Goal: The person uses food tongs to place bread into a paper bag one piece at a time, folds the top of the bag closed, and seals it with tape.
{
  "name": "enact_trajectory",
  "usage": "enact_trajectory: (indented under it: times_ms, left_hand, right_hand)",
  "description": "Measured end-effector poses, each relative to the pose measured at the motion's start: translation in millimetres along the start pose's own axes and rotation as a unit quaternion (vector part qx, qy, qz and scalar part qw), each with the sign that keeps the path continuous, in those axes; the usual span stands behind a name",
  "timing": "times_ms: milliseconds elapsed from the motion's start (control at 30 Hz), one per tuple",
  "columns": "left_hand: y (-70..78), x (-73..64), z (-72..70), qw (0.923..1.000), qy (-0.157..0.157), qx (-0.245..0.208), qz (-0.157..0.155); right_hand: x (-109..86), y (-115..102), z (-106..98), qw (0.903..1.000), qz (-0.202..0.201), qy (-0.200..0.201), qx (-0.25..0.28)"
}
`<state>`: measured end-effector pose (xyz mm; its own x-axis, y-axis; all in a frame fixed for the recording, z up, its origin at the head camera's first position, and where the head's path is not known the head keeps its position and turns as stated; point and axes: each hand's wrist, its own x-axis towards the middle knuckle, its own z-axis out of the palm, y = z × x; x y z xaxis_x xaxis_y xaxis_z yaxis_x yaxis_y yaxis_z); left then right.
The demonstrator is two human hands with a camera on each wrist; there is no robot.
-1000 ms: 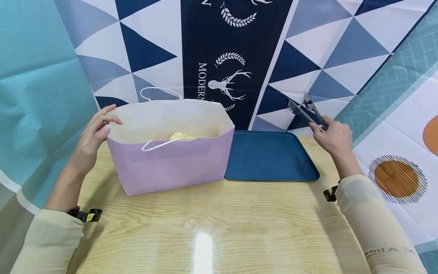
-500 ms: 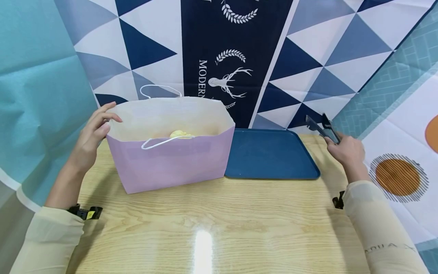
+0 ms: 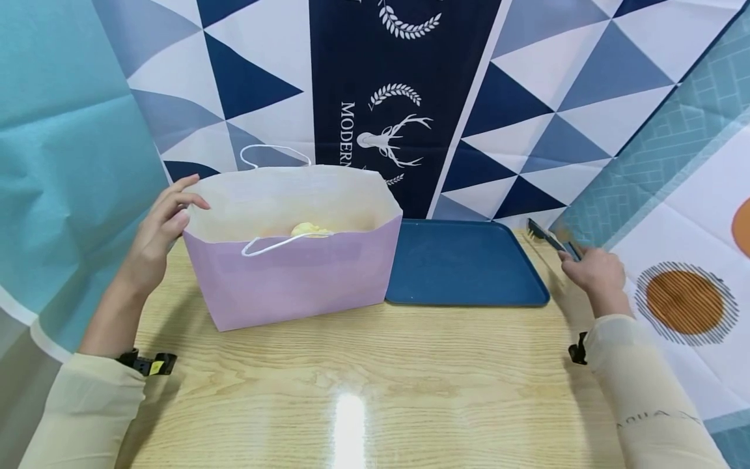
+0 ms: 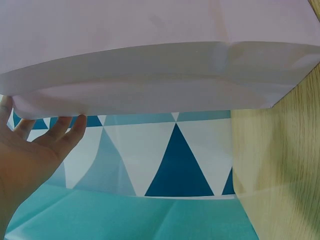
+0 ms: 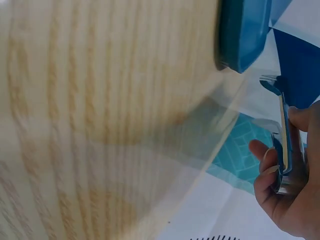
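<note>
My left hand (image 3: 157, 238) holds the left rim of a lilac paper bag (image 3: 293, 280), its fingers over the edge. The left wrist view shows fingertips against the top edge of the bag's side panel (image 4: 150, 30). Inside the bag, only the top of a pale yellow lump (image 3: 307, 229) shows; its kind cannot be told. My right hand (image 3: 599, 277) grips metal tongs (image 3: 553, 238) just right of the blue tray (image 3: 469, 264). Their head points down near the table in the head view; no object is visible between the arms of the tongs (image 5: 284, 130).
The wooden table (image 3: 410, 371) stretches out in front of the bag and tray. Two white cord handles stand on the bag, the front handle (image 3: 275, 246) drooping over its rim. Patterned cloth (image 3: 375, 78) hangs close behind and at both sides.
My right hand has moved right and down with the tongs, from above the tray's back right corner to beside it. The left hand stays on the bag's rim.
</note>
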<state>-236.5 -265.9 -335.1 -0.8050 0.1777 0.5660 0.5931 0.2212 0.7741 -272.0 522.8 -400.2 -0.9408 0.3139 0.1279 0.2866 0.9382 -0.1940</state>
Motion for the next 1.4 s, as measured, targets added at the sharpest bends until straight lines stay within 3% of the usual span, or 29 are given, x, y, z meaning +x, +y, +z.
enact_trajectory:
  times_ms: [400,733,1267,1400]
  left_hand:
    - [-0.2,-0.9,0.3,1.0,0.008,-0.001,0.002]
    - [1.4,0.1,1.1,0.9999,0.012,0.004,0.003]
    - [-0.8,0.3,1.3,0.9999,0.011,0.011,0.001]
    - [-1.4,-0.6,0.6,0.9999,0.009,0.007,0.002]
  right_hand:
    - [-4.2,4,13,0.9997,0.016,-0.009,0.017]
    - [-3.0,9,16,0.9999,-0.003,-0.012,0.006]
    - [-10.7,8,19,0.9965,0.035,-0.069,0.031]
    - [-11.9,5,18,0.9937,0.037,-0.101,0.031]
